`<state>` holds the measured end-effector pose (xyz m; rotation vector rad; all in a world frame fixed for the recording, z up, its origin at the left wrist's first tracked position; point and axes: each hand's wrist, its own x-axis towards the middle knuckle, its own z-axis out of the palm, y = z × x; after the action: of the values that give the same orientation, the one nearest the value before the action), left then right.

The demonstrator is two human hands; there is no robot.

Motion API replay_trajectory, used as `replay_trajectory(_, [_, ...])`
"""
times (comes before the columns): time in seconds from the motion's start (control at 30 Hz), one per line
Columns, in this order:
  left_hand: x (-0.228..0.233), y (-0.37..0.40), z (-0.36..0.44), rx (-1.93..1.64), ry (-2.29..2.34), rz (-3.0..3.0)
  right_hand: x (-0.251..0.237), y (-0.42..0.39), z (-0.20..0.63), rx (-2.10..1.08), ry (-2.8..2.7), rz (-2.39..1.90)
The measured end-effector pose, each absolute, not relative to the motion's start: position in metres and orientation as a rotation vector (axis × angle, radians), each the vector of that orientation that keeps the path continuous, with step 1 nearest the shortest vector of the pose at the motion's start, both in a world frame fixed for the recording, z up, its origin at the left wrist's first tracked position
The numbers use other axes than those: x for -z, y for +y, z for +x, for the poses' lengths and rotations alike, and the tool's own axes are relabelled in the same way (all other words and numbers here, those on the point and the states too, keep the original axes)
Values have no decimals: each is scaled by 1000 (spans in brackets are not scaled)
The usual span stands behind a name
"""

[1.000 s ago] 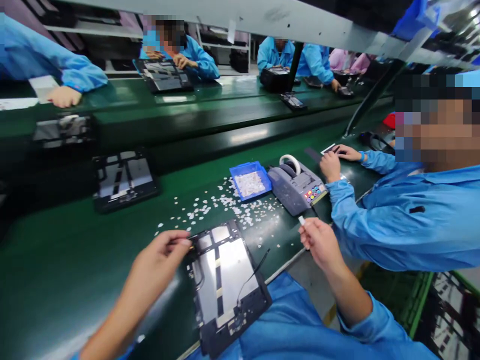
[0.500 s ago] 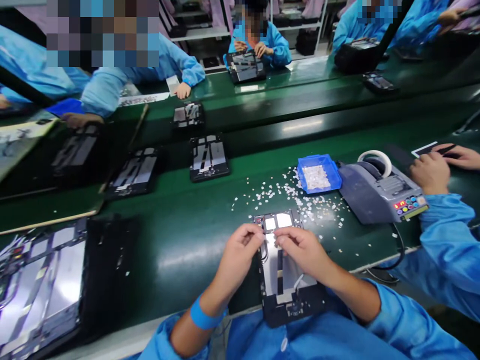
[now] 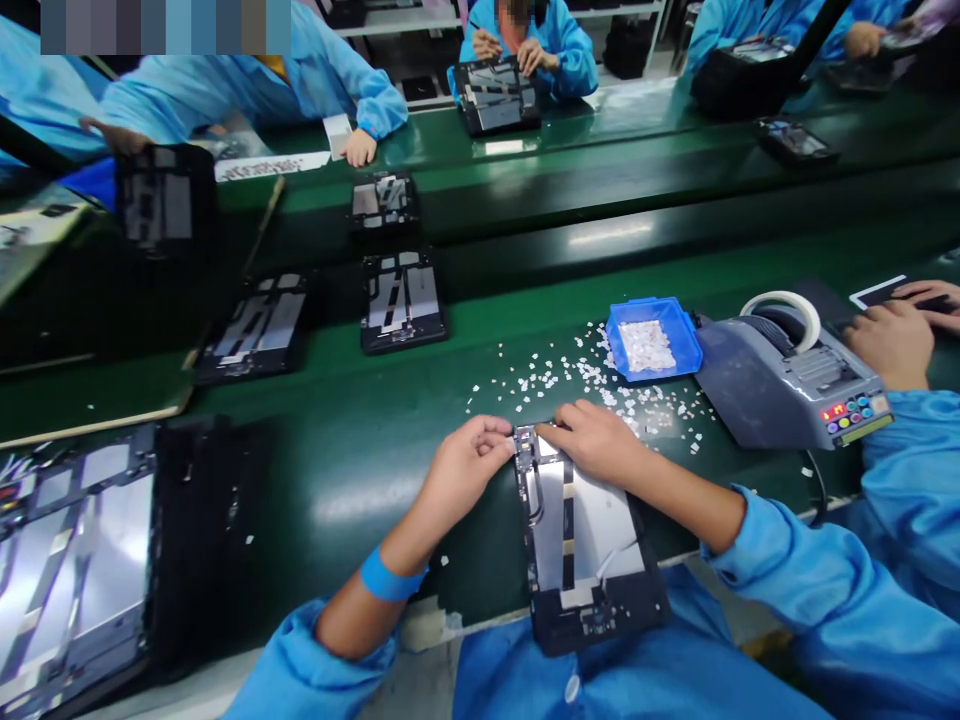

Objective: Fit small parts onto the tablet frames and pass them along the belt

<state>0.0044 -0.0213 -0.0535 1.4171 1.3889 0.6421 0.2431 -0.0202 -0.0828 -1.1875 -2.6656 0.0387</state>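
Our left hand (image 3: pixel 472 465) pinched closed by the device (image 3: pixel 611 525); our right hand (image 3: pixel 596 440) touched its top, grip unclear!

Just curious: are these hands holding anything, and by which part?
Unclear if gripped: left hand is at the device at its top left corner, right hand over its top end.

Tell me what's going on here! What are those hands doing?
Someone has both hands at an open device that juts past the bench's near edge. The left hand has its fingertips at the device's far left corner; the right hand reaches over its far end. White bits lie scattered by a blue tray holding more, next to a gray machine. Across the bench, a co-worker holds another device.
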Motion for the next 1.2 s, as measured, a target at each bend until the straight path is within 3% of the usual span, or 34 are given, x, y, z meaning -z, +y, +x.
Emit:
replay_trajectory(0.9, [46, 21, 24, -182, 1311, 1865, 86, -12, 249, -79, -2643, -1077])
replay_trajectory(1.2, [45, 6, 29, -368, 1474, 1960, 85, -11, 249, -81, -2653, -1084])
